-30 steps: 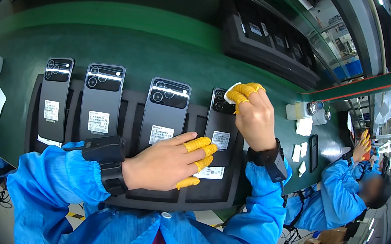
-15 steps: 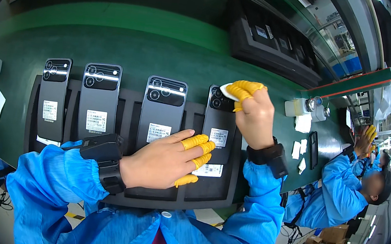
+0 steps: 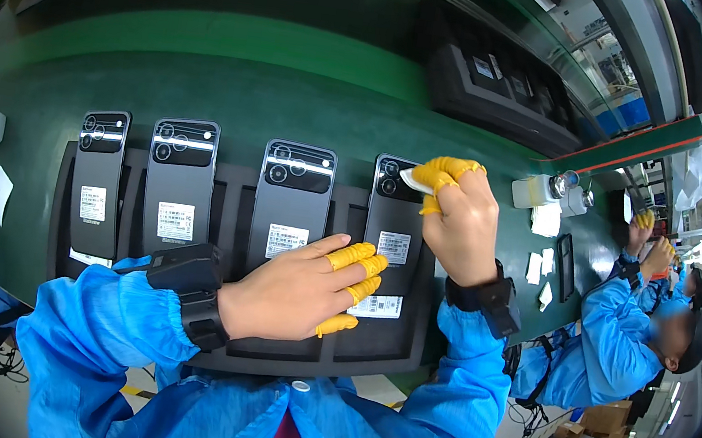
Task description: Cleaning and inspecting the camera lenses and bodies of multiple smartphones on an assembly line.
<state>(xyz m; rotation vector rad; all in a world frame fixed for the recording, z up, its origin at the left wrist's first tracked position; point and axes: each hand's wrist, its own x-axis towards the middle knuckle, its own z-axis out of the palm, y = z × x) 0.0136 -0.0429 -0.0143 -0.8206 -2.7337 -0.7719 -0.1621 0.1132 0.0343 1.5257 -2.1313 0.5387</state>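
Note:
Dark grey phones lie face down in a row: the far-left phone, the second phone, the third phone and the far-right phone. Each has a camera panel at its top and a white label lower down. My right hand, with yellow finger cots, pinches a folded white wipe against the far-right phone's camera panel. Flat and with outstretched fingers, my left hand rests at that phone's lower left edge, its fingertips also in yellow cots. It covers the bottom of the third phone.
The phones lie on a black foam tray on a green table. Another black tray with phones stands at the back right. Bottles, white wipes and a black frame lie right. A co-worker sits beyond.
My right hand and the wipe have shifted slightly right across the camera panel. My left hand stays in place. The co-worker's hands have moved.

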